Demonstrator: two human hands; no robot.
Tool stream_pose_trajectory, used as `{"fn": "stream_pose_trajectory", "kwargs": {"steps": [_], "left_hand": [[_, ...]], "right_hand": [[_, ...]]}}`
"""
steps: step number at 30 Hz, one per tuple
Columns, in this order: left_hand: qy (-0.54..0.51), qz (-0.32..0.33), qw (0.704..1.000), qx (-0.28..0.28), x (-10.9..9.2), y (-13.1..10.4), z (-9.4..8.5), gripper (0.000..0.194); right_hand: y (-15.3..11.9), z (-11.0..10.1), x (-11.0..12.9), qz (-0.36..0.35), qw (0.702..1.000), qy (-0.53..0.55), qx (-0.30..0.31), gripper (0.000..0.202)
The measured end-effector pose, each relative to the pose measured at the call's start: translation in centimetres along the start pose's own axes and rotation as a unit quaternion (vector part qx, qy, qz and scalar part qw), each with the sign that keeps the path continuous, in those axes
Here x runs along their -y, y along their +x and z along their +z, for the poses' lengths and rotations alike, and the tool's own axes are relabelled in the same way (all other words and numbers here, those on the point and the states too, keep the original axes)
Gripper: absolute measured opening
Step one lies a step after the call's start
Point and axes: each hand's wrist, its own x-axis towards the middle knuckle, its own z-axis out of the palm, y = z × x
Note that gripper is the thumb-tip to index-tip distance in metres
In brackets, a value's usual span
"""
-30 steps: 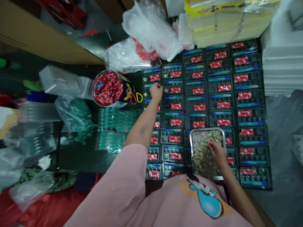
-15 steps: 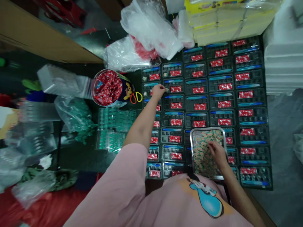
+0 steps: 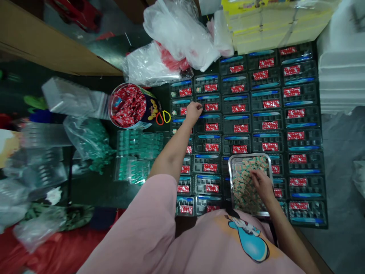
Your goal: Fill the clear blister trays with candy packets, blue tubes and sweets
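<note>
My left hand (image 3: 194, 110) is pinched at the left compartments of a black plastic tray (image 3: 207, 116) in the second column, with a small pale-green block at its fingertips, mostly hidden. Beside the fingers, that tray holds a red patterned packet (image 3: 211, 107) and a blue pen (image 3: 208, 97). My right hand (image 3: 262, 184) is over a metal pan (image 3: 230, 179) heaped with small beige-and-green blocks (image 3: 244, 182). Its thumb and fingers are closed together at the pile; what lies between them is too small to make out. Similar blocks (image 3: 198, 90) sit in a few upper-left trays.
Rows of black trays with pens and red packets cover the table. To the left stand a tub of red packets (image 3: 129, 104), scissors (image 3: 163, 117) and green plastic pieces (image 3: 139, 146). Clear bags (image 3: 179, 34) and a yellow-topped stack (image 3: 279, 28) lie at the back; white stacked trays (image 3: 339, 80) are right.
My left hand has moved slightly right, its fingertips lowering to the tray, and the block in them is now mostly covered. A block shows in a left-column tray that my forearm hid before.
</note>
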Motion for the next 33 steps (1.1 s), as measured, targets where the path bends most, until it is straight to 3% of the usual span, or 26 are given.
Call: {"fn": "stream_pose_trajectory", "kwargs": {"steps": [5, 14, 19, 25, 27, 29, 33], "left_hand": [[0.034, -0.023, 0.999, -0.018, -0.1, 0.2, 0.4, 0.027], [0.049, 0.031, 0.998, -0.009, 0.1, -0.2, 0.7, 0.036], [0.066, 0.027, 0.997, -0.002, 0.1, -0.2, 1.1, 0.032], [-0.015, 0.036, 0.998, -0.039, -0.7, -0.5, 0.2, 0.028], [-0.043, 0.058, 0.995, -0.063, -2.3, -2.0, -0.2, 0.029], [-0.075, 0.086, 0.992, -0.056, -4.5, -5.0, -0.2, 0.03], [-0.148, 0.15, 0.976, 0.047, -9.6, -15.2, 1.6, 0.025]], "right_hand": [[0.0, -0.2, 0.0, -0.007, 1.0, -0.004, -0.004, 0.018], [0.0, -0.3, -0.1, -0.014, 1.0, -0.013, -0.013, 0.016], [0.0, -0.5, -0.2, -0.016, 1.0, -0.007, -0.016, 0.017], [-0.1, -0.9, -0.2, 0.001, 0.999, -0.024, -0.028, 0.018], [-0.2, -1.1, -0.3, 0.019, 0.999, -0.035, -0.035, 0.019], [-0.2, -1.2, -0.5, 0.035, 0.998, -0.046, -0.038, 0.019], [0.1, -0.9, -0.7, 0.044, 0.997, -0.061, -0.034, 0.021]]}}
